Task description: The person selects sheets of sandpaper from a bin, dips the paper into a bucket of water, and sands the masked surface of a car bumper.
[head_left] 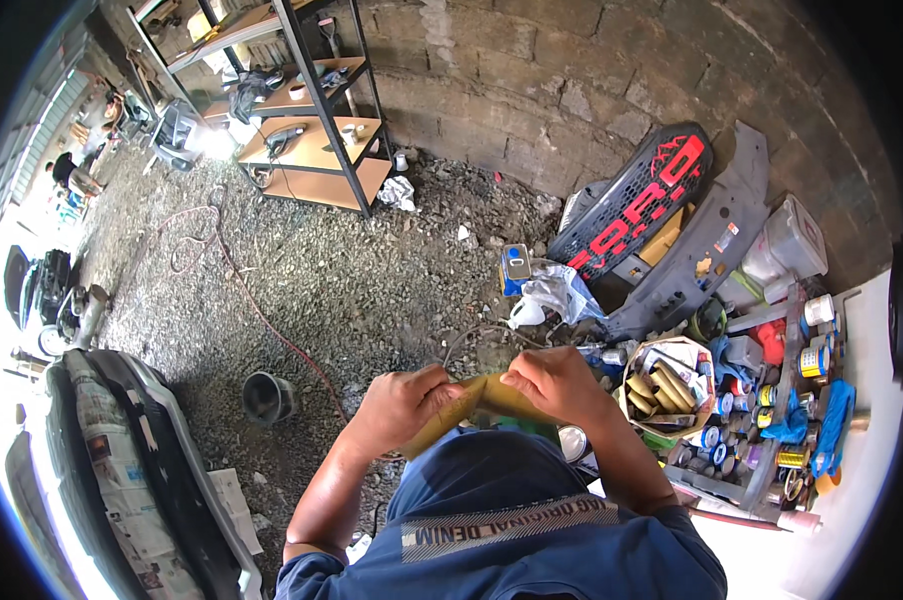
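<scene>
My left hand (pixel 412 402) and my right hand (pixel 557 385) are held out before my torso, each gripping an end of a yellow sheet (pixel 472 400), which looks like sandpaper and is creased between them. The thumbs press on the sheet with the fingers curled round it. Behind the sheet, green material shows in part. To the right of my right hand is an open container (pixel 710 385) holding tan rolls and papers.
Gravel ground with a red hose (pixel 297 350), bucket (pixel 270 398) and newspaper-covered panels (pixel 112 460) at left. Shelving (pixel 312 175) stands by the block wall. Right: a grille (pixel 632 200), grey bumper (pixel 732 220) and crowded paint cans (pixel 815 360). Another person (pixel 67 170) is far left.
</scene>
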`<control>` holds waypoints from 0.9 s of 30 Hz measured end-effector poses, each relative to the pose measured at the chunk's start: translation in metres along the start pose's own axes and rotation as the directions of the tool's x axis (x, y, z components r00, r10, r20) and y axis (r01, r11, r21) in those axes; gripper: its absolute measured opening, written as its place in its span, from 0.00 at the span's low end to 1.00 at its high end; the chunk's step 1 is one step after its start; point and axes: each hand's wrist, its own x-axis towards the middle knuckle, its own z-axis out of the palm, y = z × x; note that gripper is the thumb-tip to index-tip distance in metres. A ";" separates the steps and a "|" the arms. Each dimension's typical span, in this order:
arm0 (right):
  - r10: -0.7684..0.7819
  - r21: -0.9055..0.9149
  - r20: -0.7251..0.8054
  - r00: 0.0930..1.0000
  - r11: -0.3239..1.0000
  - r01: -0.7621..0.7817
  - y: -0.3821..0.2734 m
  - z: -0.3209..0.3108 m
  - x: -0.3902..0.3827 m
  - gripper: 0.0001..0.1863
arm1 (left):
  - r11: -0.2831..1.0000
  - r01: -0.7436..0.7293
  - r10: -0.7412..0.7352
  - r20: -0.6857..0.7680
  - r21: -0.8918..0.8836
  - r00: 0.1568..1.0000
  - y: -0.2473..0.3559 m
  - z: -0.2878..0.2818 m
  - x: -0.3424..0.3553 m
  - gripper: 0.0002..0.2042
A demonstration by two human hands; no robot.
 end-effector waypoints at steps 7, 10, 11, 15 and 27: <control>-0.032 -0.113 -0.110 0.993 0.993 0.019 0.005 -0.007 -0.005 0.12 | 0.995 0.023 -0.025 -0.027 -0.095 0.999 0.004 -0.007 -0.004 0.14; 0.093 0.001 -0.152 0.984 0.996 -0.094 0.007 -0.016 -0.003 0.10 | 0.954 0.103 -0.128 -0.072 -0.281 0.989 0.005 -0.010 -0.010 0.15; 0.155 0.073 -0.149 0.977 0.987 -0.146 0.007 -0.018 -0.001 0.10 | 0.939 0.082 -0.114 -0.079 -0.333 0.990 0.004 -0.008 -0.005 0.16; 0.101 0.344 -0.292 0.951 0.939 0.006 0.020 -0.034 0.020 0.24 | 0.536 0.079 -0.238 -0.060 -0.840 0.970 0.002 0.002 -0.001 0.16; 0.489 0.989 0.150 0.859 -0.076 -0.130 0.063 0.077 -0.020 0.28 | -0.170 0.027 -0.303 0.078 -0.985 0.950 -0.023 0.016 0.004 0.23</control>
